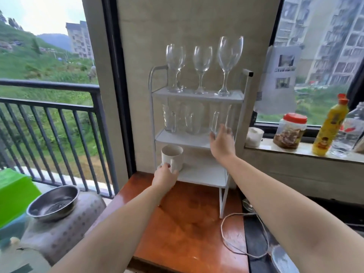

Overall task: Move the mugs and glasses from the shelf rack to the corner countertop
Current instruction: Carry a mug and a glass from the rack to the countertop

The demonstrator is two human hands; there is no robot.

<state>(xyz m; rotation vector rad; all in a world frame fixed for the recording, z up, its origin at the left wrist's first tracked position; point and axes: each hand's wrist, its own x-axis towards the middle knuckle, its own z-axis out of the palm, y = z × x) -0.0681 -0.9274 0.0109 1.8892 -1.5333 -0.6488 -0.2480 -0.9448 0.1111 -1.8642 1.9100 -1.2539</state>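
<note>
A white three-tier shelf rack (152, 115) stands on the brown corner countertop (189, 229) against the wall. Three wine glasses (201, 65) stand on its top tier. Three clear glass mugs sit on the middle tier; my right hand (221, 141) wraps around the rightmost glass mug (220, 120) from the front. On the bottom tier's left end stands a white ceramic mug (172, 156), and my left hand (164, 177) grips its handle.
A steel bowl (53, 201) rests on a patterned jar at the left, by the balcony railing. On the right windowsill stand a white cup (255, 136), a red-lidded jar (290, 131), a yellow bottle (329, 127) and a clear bottle. A white cord (232, 243) loops beside the rack's foot.
</note>
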